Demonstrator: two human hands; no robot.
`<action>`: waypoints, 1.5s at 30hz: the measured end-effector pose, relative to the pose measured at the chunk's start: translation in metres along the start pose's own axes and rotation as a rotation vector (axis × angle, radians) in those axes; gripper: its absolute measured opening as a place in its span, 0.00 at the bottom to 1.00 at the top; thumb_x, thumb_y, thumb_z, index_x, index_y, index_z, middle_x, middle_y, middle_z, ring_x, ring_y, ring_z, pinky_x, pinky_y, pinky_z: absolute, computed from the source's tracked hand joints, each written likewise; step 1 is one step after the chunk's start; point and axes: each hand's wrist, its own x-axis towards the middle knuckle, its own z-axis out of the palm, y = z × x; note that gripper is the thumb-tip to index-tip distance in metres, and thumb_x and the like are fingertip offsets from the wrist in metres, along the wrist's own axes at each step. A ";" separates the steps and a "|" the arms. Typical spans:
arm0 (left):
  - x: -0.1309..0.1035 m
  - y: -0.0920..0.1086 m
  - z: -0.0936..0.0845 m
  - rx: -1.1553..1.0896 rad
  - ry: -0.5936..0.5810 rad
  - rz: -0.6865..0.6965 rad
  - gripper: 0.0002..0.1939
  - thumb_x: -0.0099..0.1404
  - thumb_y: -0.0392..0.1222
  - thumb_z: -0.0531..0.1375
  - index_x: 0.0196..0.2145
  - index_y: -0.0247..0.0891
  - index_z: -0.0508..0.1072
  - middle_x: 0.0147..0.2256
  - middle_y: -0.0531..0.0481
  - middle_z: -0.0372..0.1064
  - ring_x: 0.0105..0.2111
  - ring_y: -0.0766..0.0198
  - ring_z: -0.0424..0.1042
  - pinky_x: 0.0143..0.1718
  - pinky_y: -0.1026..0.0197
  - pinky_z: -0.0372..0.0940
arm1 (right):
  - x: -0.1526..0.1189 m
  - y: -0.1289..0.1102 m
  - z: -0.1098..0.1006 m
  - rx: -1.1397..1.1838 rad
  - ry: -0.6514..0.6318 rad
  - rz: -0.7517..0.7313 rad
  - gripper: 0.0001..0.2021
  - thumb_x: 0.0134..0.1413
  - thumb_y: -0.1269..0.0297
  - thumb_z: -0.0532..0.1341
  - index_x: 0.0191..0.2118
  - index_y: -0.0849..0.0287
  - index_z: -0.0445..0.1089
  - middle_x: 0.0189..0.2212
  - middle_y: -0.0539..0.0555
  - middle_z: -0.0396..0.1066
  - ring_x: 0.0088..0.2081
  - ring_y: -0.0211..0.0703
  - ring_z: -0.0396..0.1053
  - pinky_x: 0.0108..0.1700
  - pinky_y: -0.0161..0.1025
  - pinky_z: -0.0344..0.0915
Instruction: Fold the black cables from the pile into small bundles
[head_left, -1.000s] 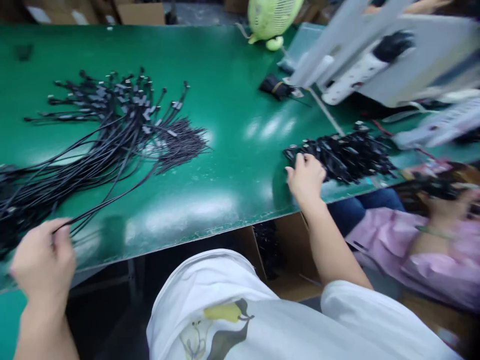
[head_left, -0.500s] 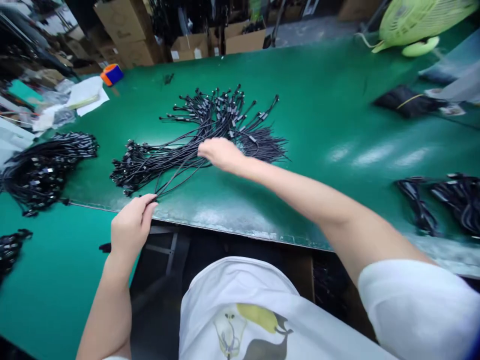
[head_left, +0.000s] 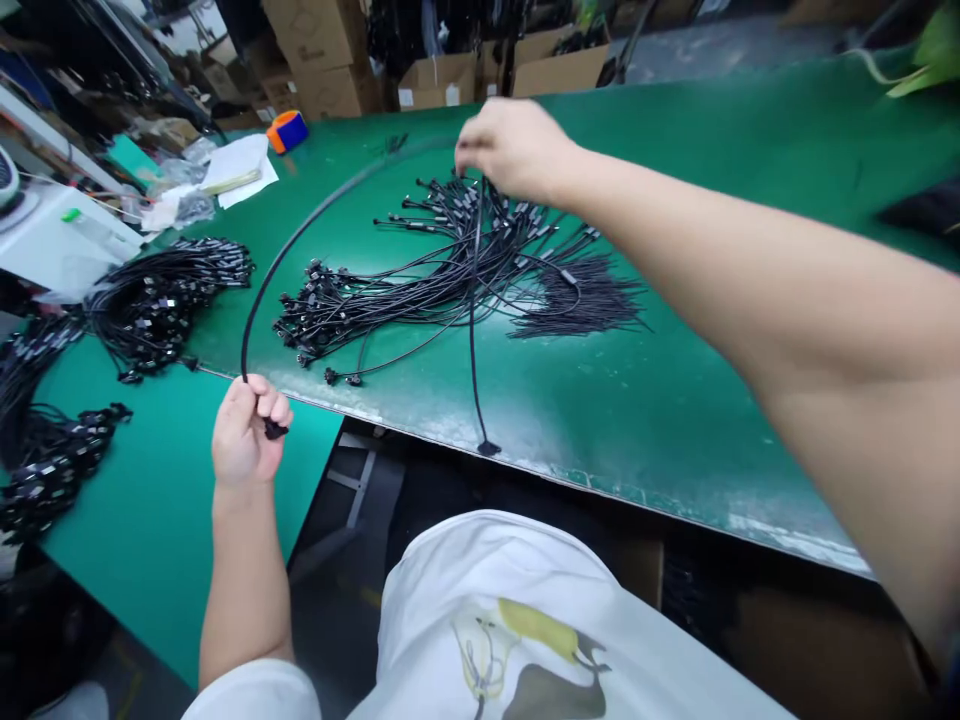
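Note:
My left hand (head_left: 251,425) is closed on one end of a black cable (head_left: 289,243), with a dark connector showing below the fingers. The cable arcs up to my right hand (head_left: 506,145), which pinches it above the pile. From my right hand another length of cable hangs down to a flat connector (head_left: 488,448) at the table's front edge. Beneath lies a spread pile of black cables (head_left: 405,295) with connectors at the left and upper ends. Beside it on the right is a bunch of thin dark strands (head_left: 581,300).
More black cable bundles (head_left: 165,300) lie at the left, some on the lower green table (head_left: 165,530). Papers (head_left: 240,170) and an orange and blue tape roll (head_left: 287,131) are at the back left. Cardboard boxes (head_left: 559,65) stand behind the table.
My right hand has risen up and away from the pile, drawing the cable into an arc. My left hand has turned and moved slightly left with the cable end. The view has shifted left.

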 end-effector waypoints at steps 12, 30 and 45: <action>0.035 -0.085 0.066 0.904 -0.199 0.442 0.24 0.69 0.50 0.56 0.58 0.36 0.64 0.57 0.35 0.64 0.59 0.52 0.62 0.63 0.48 0.54 | 0.009 -0.038 -0.001 -0.071 0.139 0.085 0.17 0.73 0.66 0.48 0.52 0.73 0.68 0.50 0.65 0.71 0.54 0.52 0.67 0.55 0.43 0.60; -0.006 -0.061 0.073 0.171 -0.313 -0.495 0.25 0.49 0.59 0.71 0.41 0.44 0.76 0.24 0.57 0.53 0.18 0.74 0.50 0.16 0.70 0.50 | -0.033 -0.057 0.061 -0.037 -0.233 -0.234 0.16 0.69 0.67 0.54 0.59 0.57 0.63 0.57 0.55 0.68 0.51 0.40 0.69 0.46 0.33 0.63; -0.038 0.018 -0.006 -0.353 -0.088 -0.165 0.05 0.62 0.38 0.62 0.35 0.36 0.71 0.17 0.63 0.36 0.13 0.75 0.33 0.09 0.74 0.47 | -0.010 0.004 0.023 -0.238 0.083 0.033 0.11 0.67 0.66 0.52 0.45 0.65 0.69 0.51 0.64 0.63 0.50 0.51 0.61 0.49 0.44 0.59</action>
